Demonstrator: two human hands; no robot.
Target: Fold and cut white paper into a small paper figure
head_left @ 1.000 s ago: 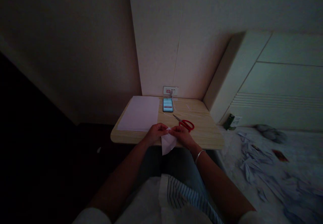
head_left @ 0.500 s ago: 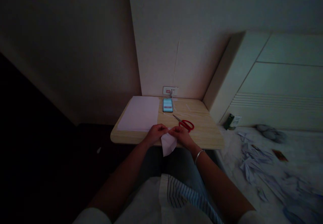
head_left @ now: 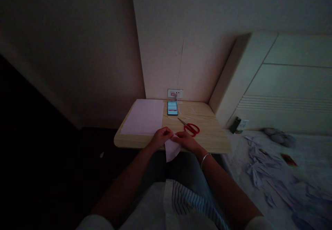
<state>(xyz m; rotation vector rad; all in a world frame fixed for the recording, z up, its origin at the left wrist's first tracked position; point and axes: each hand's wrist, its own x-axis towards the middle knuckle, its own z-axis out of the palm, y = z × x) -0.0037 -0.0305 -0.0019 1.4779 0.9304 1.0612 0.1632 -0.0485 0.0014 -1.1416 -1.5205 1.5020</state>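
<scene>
A small piece of white paper (head_left: 171, 149) hangs over the front edge of a light wooden table (head_left: 212, 136). My left hand (head_left: 161, 137) pinches its upper left corner and my right hand (head_left: 187, 141) pinches its upper right part, both pressing near the table's front edge. Red-handled scissors (head_left: 190, 127) lie on the table just behind my right hand. A stack of white paper sheets (head_left: 144, 116) covers the table's left half, behind my left hand.
A lit phone (head_left: 172, 107) lies at the table's back, below a wall socket (head_left: 175, 93). To the right is a bed with a pale headboard (head_left: 280, 81) and several scattered folded paper pieces (head_left: 261, 168). Dark floor lies to the left.
Both hands have shifted slightly on the paper; its hanging part now looks narrower and sits a little further left. Nothing else on the table has moved.
</scene>
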